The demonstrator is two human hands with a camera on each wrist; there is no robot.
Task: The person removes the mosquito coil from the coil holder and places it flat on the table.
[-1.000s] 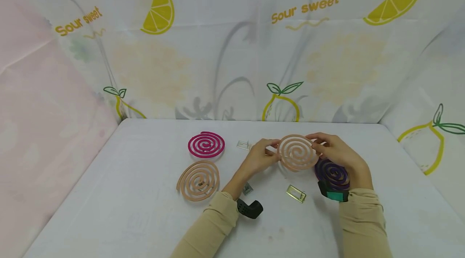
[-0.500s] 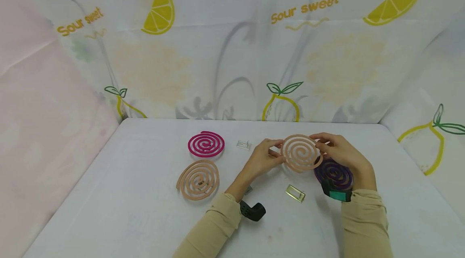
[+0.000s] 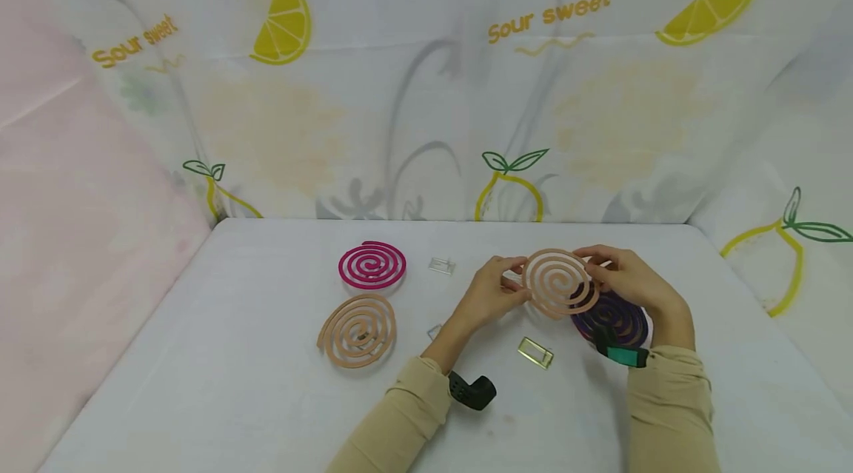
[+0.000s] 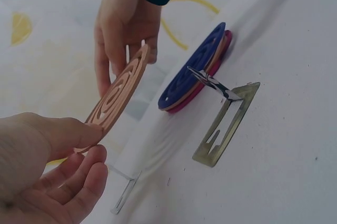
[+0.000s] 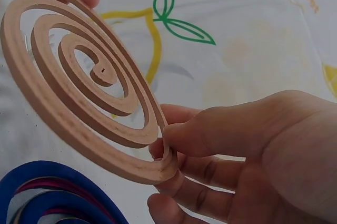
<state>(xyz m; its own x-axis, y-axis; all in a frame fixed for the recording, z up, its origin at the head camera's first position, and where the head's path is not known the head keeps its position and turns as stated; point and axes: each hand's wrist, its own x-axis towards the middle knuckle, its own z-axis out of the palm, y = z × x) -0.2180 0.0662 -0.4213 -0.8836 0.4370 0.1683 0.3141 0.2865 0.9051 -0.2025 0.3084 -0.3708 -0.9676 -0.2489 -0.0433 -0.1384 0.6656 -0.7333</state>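
Both hands hold a tan mosquito coil (image 3: 561, 282) above the table, tilted. My left hand (image 3: 492, 297) pinches its left edge between thumb and fingers. At the opposite edge, my right hand (image 3: 634, 285) pinches the rim, thumb on one face, as the right wrist view shows. Below the right hand lies a stack of coils with a dark blue coil (image 4: 195, 66) on top and tan and pink edges beneath. A gold-coloured metal coil stand (image 4: 240, 110) with an upturned prong lies on the table near the stack.
Left of the hands lie a magenta coil (image 3: 372, 266) and another tan coil (image 3: 356, 332). A small silver stand (image 3: 442, 266) is behind the left hand. Another stand (image 3: 433, 331) is partly hidden by the left wrist. A lemon-print cloth (image 3: 426, 88) hangs behind the table.
Both hands have shifted a little to the right with the held tan coil, bringing it partly over the stack in view. Their grip looks the same. The head view has turned slightly.
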